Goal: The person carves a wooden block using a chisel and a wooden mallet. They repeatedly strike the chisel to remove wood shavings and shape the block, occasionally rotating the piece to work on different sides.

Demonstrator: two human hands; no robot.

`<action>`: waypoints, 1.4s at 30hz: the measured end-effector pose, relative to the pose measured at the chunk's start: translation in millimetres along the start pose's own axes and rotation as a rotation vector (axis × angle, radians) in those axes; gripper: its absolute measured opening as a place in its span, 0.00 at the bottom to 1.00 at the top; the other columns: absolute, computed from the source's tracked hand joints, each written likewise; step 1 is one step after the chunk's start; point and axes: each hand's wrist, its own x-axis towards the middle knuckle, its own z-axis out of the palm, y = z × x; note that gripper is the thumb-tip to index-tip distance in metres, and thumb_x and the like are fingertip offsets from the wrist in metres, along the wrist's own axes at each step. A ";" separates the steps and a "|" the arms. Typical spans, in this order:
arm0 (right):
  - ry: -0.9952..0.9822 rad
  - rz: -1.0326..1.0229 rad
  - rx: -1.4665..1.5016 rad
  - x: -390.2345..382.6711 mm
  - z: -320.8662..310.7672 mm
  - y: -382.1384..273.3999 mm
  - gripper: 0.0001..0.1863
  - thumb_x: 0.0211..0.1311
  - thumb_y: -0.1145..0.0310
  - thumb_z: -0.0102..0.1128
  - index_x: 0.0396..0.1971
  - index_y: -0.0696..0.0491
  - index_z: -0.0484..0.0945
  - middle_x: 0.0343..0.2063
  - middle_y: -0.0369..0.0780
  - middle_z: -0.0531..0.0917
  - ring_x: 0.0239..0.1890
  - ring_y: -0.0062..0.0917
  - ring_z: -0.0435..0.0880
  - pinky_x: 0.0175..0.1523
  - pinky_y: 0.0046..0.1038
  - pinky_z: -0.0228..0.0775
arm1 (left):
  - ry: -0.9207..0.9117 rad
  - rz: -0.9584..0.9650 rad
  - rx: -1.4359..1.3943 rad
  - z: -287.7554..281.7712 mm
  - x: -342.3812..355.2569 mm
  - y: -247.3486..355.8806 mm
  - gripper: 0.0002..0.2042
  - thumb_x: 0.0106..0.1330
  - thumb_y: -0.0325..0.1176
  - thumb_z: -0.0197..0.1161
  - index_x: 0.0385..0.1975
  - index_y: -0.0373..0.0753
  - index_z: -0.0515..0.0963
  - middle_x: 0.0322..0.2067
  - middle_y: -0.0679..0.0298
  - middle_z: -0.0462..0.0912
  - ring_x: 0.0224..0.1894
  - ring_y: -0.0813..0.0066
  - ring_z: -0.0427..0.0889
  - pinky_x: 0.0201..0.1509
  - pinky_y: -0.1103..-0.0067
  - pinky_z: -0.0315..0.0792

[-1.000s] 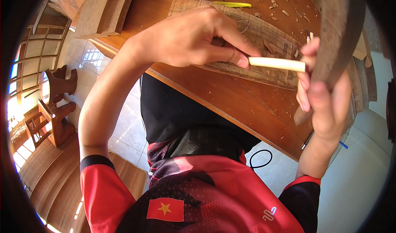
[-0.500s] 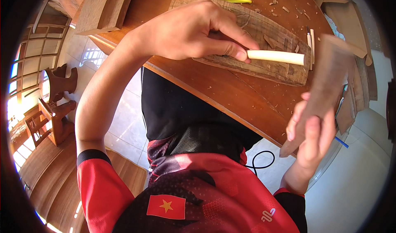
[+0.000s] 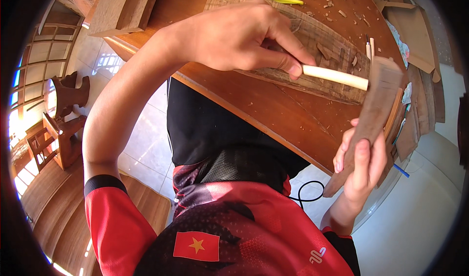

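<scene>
Some cutting done, the remainder hard to judge

The brown worktop (image 3: 298,111) is the largest thing in reach, sweeping from about eleven o'clock round to four. On it lies a long, grained plank (image 3: 312,34), running from twelve down to two; its middle is hidden under the left arm and hand. A thick wooden block (image 3: 124,7) with a curved face stands toward half past ten, well apart from the plank.

At three o'clock a dark wooden bar (image 3: 366,115) slants upward, its lower part wrapped by the right grip (image 3: 362,166), the thumb laid along it. At twelve the left grip (image 3: 239,39) is closed over the plank, pinching a pale rod (image 3: 337,77) between thumb and forefinger. The rod points to two o'clock, and its free end is just beside the bar; whether they touch cannot be told. Its other end is covered by the fingers.

Smaller still, a yellow strip (image 3: 283,0) lies near half past twelve, and slim pale sticks (image 3: 368,49) at two, beyond the plank's end.

Least of all are the wood chips (image 3: 342,13), scattered around half past one. By them I judge that some wood has already been cut away. How much is left I cannot tell: no finished shape shows on the plank's visible part.
</scene>
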 end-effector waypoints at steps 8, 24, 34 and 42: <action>-0.009 -0.030 0.091 -2.4 2.3 10.9 0.27 0.77 0.54 0.56 0.56 0.66 0.68 0.26 0.41 0.76 0.18 0.16 0.70 0.23 0.19 0.64 | 0.141 0.032 -0.054 -9.5 -9.3 -1.8 0.12 0.66 0.29 0.72 0.47 0.34 0.87 0.33 0.58 0.87 0.38 0.69 0.85 0.45 0.74 0.76; 0.059 -0.049 -0.135 44.7 -34.0 6.5 0.19 0.79 0.62 0.50 0.55 0.64 0.73 0.38 0.42 0.80 0.18 0.13 0.70 0.22 0.17 0.62 | 0.945 -0.321 -0.218 39.7 -87.8 29.8 0.15 0.73 0.24 0.63 0.55 0.28 0.70 0.46 0.42 0.87 0.50 0.57 0.87 0.58 0.67 0.80; 0.023 -0.030 -0.227 64.5 -49.6 2.5 0.15 0.72 0.71 0.62 0.54 0.60 0.76 0.40 0.37 0.83 0.18 0.10 0.69 0.21 0.16 0.60 | 1.103 -0.293 -0.143 63.5 -79.5 26.0 0.13 0.72 0.22 0.63 0.53 0.31 0.72 0.42 0.52 0.88 0.45 0.67 0.88 0.54 0.74 0.78; -0.239 -0.120 -0.395 118.0 -26.5 -15.2 0.16 0.67 0.69 0.70 0.50 0.60 0.79 0.33 0.36 0.86 0.34 0.15 0.83 0.40 0.21 0.76 | 1.165 -0.434 -0.149 55.9 -98.9 36.1 0.15 0.74 0.27 0.62 0.55 0.28 0.72 0.39 0.51 0.87 0.45 0.66 0.87 0.54 0.75 0.76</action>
